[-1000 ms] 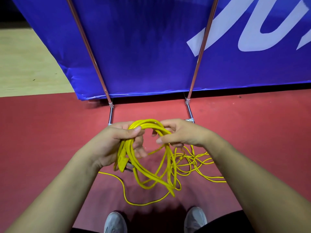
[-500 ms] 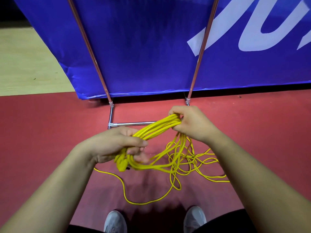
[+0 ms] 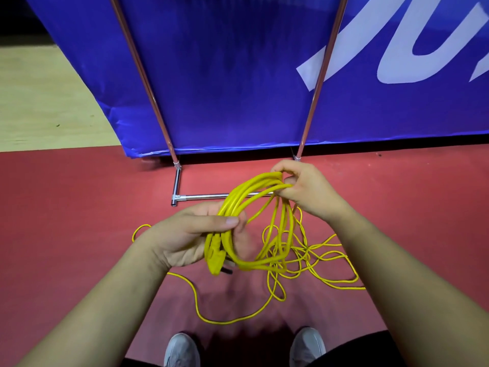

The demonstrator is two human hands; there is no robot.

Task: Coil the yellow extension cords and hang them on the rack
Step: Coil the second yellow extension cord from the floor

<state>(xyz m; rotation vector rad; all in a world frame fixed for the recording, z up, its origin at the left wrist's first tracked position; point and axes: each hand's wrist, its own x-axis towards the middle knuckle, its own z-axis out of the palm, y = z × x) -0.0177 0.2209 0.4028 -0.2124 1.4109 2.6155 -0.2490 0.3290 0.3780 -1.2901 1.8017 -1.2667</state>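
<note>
A bundle of loops of the yellow extension cord (image 3: 251, 188) is held up between both hands above the red floor (image 3: 68, 207), just near of the low crossbar of the rack (image 3: 203, 196). The rack's slanted uprights rise against a blue banner (image 3: 238, 75) on the far side.

The left hand (image 3: 193, 234) is closed round the near end of the bundle, with the thumb laid across the strands. The yellow plug (image 3: 214, 258) hangs below its palm. The far bend of the loops is pinched by the right hand (image 3: 307, 192), whose fingers are curled round the strands.

The rest of the cord is not yet gathered — a loose tangle (image 3: 309, 258) lies on the floor below and to the right of the hands. One long strand (image 3: 195, 298) trails left and then near, towards the grey shoes (image 3: 181, 350).

The cord is judged to be thin, light and limp, with some spring in it: the loops sag and splay instead of lying flat. Its smooth jacket is likely to let strands slide, so a slack grip could spill the coil.

The bundle is best taken at one point with all strands enclosed, as at the left hand. Fresh cord is best drawn from the strand nearest the coil and not from the middle of the tangle, where a snag or knot could be pulled tight. The plug end — the only stiff, heavier part — is best kept inside the grip.
</note>
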